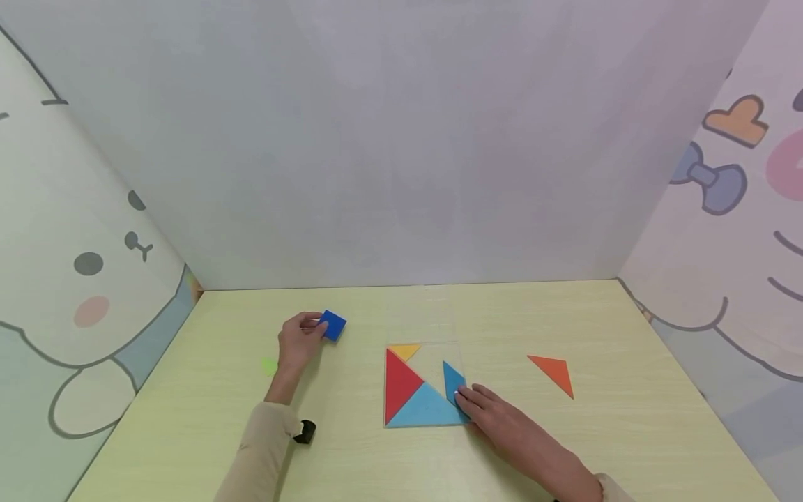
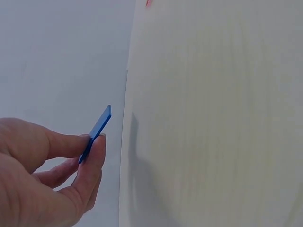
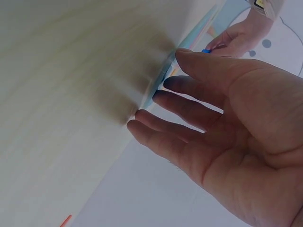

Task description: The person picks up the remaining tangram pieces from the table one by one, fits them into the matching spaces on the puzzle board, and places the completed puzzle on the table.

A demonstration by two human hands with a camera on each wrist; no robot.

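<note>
A dark blue square tile [image 1: 333,325] is pinched between the thumb and fingers of my left hand [image 1: 301,341]. The left wrist view shows this tile edge-on, tilted and raised off the table. With extended fingers my right hand [image 1: 505,429] touches a blue parallelogram tile [image 1: 452,380], covering its lower end. That parallelogram lies at the right side of a clear square tray [image 1: 385,390]. Inside the tray are a red triangle [image 1: 400,385], a light blue triangle [image 1: 428,409] along the near edge, and a small yellow triangle [image 1: 405,351] in the far left corner.
An orange triangle [image 1: 555,373] lies on the table right of the tray. Left of it, a light green piece [image 1: 270,365] is partly hidden behind my left forearm. A faint clear panel [image 1: 419,314] extends beyond the tray. Walls stand behind and on both sides.
</note>
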